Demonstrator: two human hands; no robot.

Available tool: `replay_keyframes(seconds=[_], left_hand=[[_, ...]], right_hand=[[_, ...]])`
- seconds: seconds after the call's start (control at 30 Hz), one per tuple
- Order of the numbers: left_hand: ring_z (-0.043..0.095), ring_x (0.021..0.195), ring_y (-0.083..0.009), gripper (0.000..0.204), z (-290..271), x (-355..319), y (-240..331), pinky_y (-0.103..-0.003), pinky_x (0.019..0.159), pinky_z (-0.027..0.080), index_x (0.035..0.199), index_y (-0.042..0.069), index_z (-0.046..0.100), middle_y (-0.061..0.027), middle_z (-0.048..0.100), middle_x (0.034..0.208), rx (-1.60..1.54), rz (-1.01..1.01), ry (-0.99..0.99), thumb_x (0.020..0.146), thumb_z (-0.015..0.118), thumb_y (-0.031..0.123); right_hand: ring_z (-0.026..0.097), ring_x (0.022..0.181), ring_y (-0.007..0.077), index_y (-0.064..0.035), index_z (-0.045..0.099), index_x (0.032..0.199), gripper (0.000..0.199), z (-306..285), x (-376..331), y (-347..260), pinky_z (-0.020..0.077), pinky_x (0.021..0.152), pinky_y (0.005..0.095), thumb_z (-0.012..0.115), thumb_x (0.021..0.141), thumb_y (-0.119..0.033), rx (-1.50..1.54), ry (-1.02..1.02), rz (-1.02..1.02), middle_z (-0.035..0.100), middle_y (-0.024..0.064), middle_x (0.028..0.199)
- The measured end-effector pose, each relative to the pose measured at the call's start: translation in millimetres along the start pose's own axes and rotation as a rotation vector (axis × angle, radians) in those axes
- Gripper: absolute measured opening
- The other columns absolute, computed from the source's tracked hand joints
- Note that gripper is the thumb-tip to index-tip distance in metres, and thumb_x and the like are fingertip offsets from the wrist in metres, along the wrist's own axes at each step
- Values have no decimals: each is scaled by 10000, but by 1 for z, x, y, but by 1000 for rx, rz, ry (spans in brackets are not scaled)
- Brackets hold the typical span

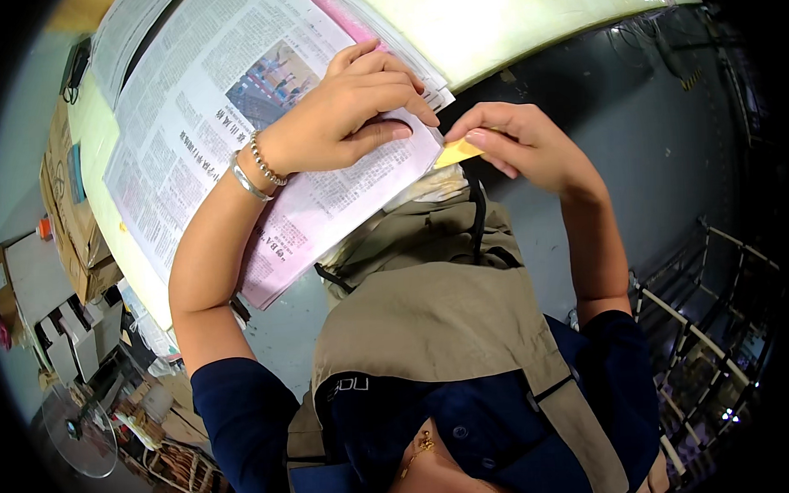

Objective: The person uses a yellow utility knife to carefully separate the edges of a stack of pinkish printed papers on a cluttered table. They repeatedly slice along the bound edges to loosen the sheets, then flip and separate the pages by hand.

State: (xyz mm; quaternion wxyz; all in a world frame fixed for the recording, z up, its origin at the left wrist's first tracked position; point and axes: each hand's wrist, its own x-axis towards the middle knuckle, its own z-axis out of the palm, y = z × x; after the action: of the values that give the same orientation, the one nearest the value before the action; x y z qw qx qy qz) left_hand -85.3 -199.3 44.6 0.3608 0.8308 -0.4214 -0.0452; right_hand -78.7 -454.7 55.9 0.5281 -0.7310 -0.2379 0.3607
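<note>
Rests the left hand point(364, 108) on the newspaper point(169, 141), with fingers loosely bent and the thumb set apart from the index finger. Pinches a yellow piece point(461, 151) in the right hand point(530, 150), narrowly, between thumb and fingers, at the right corner of the newspaper and just beside the left index fingertip. Leaves the material of the yellow piece unclear. Lies mostly on a pale counter point(552, 19), in the case of the newspaper, with the near edge reaching past the counter toward a khaki apron point(440, 310). Includes a beaded bracelet point(261, 157) and a bangle point(248, 182) on the left wrist. Includes also cardboard point(65, 201) beside the counter, at left.
</note>
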Motion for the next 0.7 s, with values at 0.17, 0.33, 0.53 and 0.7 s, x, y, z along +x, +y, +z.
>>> replay_keyframes(seconds=[0.17, 0.33, 0.53, 0.7], left_hand=[[510, 1086, -200, 186, -1, 0, -2, -485, 1104, 140, 985, 145, 659, 11, 616, 965, -9, 6, -5, 809, 630, 92], [503, 1091, -198, 117, -1, -3, -4, -483, 1106, 130, 937, 135, 637, 2, 600, 964, -26, 14, -9, 823, 625, 112], [494, 1108, -207, 41, -1, -3, -7, -490, 1108, 110, 874, 123, 575, -37, 583, 1011, -93, -2, -12, 846, 603, 112], [489, 1116, -212, 46, 0, -3, -6, -488, 1108, 106, 879, 125, 577, -38, 584, 1012, -52, -5, -7, 844, 601, 109]], right_hand=[[412, 507, 22, -29, 633, 1020, 176, 3, -2, 4, 347, 481, 182, 496, 941, -107, 63, -29, 20, 542, -27, 668], [399, 505, 19, -26, 641, 1018, 180, 18, -3, 1, 327, 469, 183, 493, 939, -93, 103, 1, 43, 481, -46, 607], [395, 501, 15, -16, 648, 1018, 196, 12, -10, -6, 324, 461, 186, 490, 938, -99, 13, 177, 28, 481, -39, 594], [393, 500, 22, -7, 633, 1010, 183, 28, -4, -1, 326, 465, 197, 503, 935, -111, 94, 40, 55, 438, -49, 580]])
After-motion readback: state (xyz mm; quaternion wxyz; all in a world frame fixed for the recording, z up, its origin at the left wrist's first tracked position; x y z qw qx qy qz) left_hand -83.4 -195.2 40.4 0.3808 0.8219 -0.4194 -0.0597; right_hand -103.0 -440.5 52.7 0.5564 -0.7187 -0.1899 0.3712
